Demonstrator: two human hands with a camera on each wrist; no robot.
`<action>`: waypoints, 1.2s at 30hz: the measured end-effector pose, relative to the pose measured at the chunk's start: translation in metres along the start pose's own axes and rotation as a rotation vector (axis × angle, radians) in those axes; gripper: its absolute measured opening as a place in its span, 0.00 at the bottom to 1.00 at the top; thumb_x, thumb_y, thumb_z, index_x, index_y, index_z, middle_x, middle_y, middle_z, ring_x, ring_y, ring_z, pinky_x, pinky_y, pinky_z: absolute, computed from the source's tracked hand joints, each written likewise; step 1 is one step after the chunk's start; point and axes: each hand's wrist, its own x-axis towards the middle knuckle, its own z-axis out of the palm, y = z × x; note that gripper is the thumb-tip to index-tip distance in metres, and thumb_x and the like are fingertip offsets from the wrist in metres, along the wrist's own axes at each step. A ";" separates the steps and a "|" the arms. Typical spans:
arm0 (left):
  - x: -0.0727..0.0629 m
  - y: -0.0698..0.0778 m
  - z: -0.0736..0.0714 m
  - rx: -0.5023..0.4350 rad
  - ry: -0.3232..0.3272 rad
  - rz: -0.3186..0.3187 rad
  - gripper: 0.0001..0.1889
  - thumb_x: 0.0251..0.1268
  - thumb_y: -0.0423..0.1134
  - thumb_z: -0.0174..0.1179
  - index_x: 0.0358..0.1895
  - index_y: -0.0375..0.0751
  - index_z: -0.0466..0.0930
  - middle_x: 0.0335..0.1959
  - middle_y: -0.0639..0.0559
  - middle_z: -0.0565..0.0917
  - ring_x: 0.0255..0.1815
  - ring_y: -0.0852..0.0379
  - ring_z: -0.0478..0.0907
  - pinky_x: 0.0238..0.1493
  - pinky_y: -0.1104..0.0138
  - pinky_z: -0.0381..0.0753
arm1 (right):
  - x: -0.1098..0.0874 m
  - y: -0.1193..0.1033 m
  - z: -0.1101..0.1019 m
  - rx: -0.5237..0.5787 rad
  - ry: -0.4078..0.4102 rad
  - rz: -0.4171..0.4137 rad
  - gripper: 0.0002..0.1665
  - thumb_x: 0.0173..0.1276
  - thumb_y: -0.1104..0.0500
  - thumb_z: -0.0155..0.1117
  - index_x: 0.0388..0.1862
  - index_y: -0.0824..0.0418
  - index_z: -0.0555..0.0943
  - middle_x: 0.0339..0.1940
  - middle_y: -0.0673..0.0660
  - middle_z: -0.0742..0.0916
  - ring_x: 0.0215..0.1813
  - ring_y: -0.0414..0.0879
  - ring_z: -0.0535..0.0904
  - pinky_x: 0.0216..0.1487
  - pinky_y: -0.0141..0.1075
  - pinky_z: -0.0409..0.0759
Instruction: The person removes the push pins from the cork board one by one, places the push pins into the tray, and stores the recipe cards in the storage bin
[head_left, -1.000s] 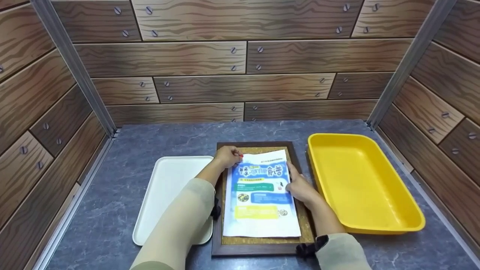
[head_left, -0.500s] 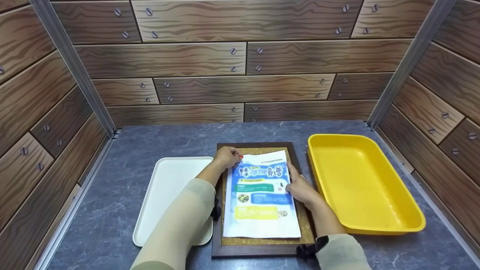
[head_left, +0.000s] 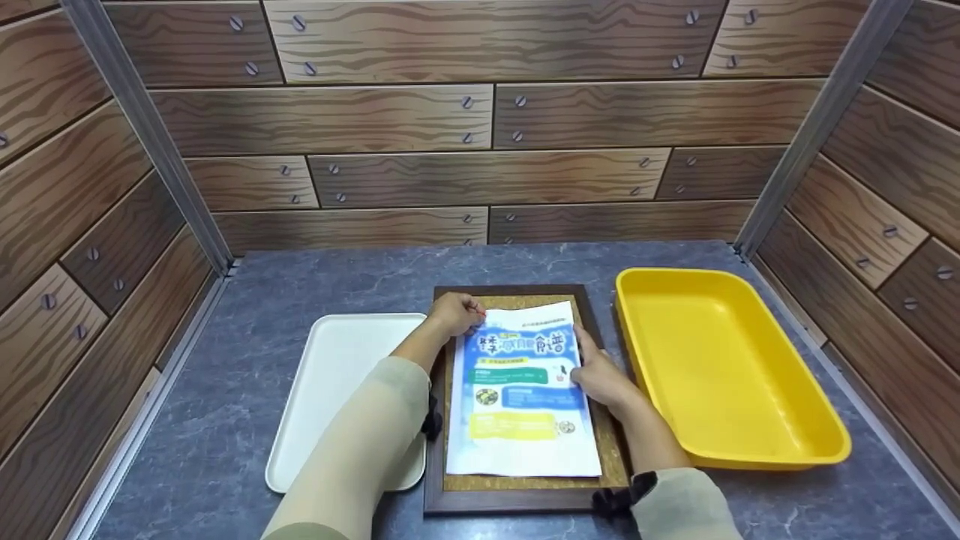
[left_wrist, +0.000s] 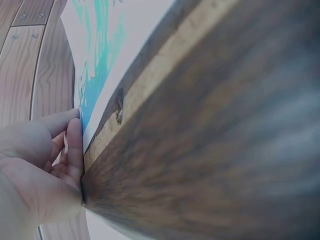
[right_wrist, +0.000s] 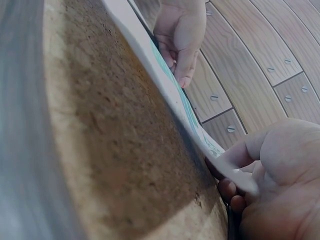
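A: Where is the poster (head_left: 517,442)?
B: On the framed corkboard (head_left: 613,461), between left hand (head_left: 453,313), pinching a small red piece (head_left: 481,312) at its corner, and right hand (head_left: 602,375), gripping its raised edge.
A: Done?
B: Placement, apparently; right-hand edge not yet flat.

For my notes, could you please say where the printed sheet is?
In the head view, the printed sheet is lower centre over the framed corkboard, between the left hand and the right hand, which holds one edge.
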 end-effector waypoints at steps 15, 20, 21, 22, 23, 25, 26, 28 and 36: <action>-0.003 -0.001 -0.003 -0.081 -0.064 -0.023 0.02 0.77 0.33 0.67 0.44 0.41 0.88 0.36 0.57 0.84 0.38 0.60 0.81 0.39 0.72 0.82 | 0.002 0.001 0.002 -0.005 0.000 0.002 0.60 0.65 0.75 0.51 0.93 0.57 0.40 0.86 0.73 0.62 0.77 0.64 0.64 0.78 0.52 0.66; -0.005 -0.003 -0.006 -0.108 -0.096 -0.024 0.02 0.78 0.36 0.67 0.44 0.42 0.86 0.39 0.55 0.86 0.40 0.59 0.81 0.40 0.71 0.81 | 0.002 0.001 0.003 -0.016 0.009 -0.004 0.60 0.64 0.74 0.52 0.93 0.58 0.41 0.86 0.73 0.62 0.78 0.64 0.63 0.81 0.54 0.63; -0.006 -0.003 -0.007 -0.115 -0.102 -0.022 0.02 0.78 0.36 0.67 0.45 0.42 0.86 0.40 0.54 0.87 0.40 0.59 0.81 0.41 0.70 0.81 | 0.002 0.001 0.003 -0.019 0.009 -0.004 0.60 0.65 0.74 0.52 0.93 0.58 0.41 0.87 0.73 0.62 0.79 0.64 0.62 0.82 0.55 0.62; -0.007 -0.003 -0.007 -0.123 -0.108 -0.019 0.03 0.78 0.36 0.66 0.46 0.41 0.86 0.41 0.54 0.87 0.41 0.59 0.82 0.42 0.69 0.81 | 0.002 0.001 0.002 -0.021 0.007 -0.007 0.60 0.65 0.73 0.53 0.93 0.58 0.41 0.87 0.73 0.61 0.80 0.64 0.61 0.83 0.56 0.60; -0.008 -0.003 -0.008 -0.129 -0.114 -0.016 0.03 0.79 0.36 0.66 0.47 0.41 0.86 0.42 0.53 0.88 0.42 0.59 0.82 0.43 0.69 0.82 | 0.002 0.001 0.002 -0.026 0.007 -0.006 0.60 0.65 0.72 0.53 0.93 0.58 0.40 0.88 0.72 0.60 0.82 0.65 0.58 0.84 0.57 0.58; -0.009 -0.003 -0.009 -0.135 -0.125 -0.009 0.04 0.80 0.36 0.65 0.49 0.41 0.86 0.44 0.52 0.88 0.44 0.58 0.83 0.46 0.67 0.83 | 0.001 0.001 0.002 -0.030 0.006 -0.004 0.60 0.65 0.71 0.55 0.93 0.57 0.40 0.89 0.72 0.58 0.86 0.65 0.53 0.87 0.59 0.52; -0.010 -0.003 -0.009 -0.137 -0.132 -0.003 0.04 0.80 0.36 0.64 0.49 0.41 0.86 0.45 0.52 0.87 0.45 0.57 0.84 0.48 0.67 0.84 | 0.001 0.001 0.002 -0.030 0.005 0.001 0.61 0.65 0.70 0.55 0.93 0.57 0.40 0.90 0.71 0.58 0.88 0.66 0.49 0.88 0.60 0.50; -0.012 -0.004 -0.009 -0.136 -0.138 0.007 0.04 0.81 0.36 0.64 0.50 0.42 0.86 0.45 0.52 0.87 0.46 0.57 0.84 0.51 0.65 0.85 | 0.001 0.001 0.002 -0.031 0.008 0.007 0.60 0.66 0.70 0.56 0.93 0.56 0.40 0.89 0.71 0.60 0.89 0.66 0.47 0.89 0.61 0.48; -0.018 -0.009 -0.011 -0.170 -0.166 0.040 0.02 0.80 0.38 0.64 0.47 0.44 0.84 0.45 0.51 0.86 0.46 0.55 0.84 0.53 0.63 0.86 | 0.001 0.001 0.003 -0.047 0.018 0.003 0.61 0.66 0.70 0.59 0.93 0.57 0.40 0.83 0.73 0.68 0.77 0.65 0.67 0.78 0.54 0.70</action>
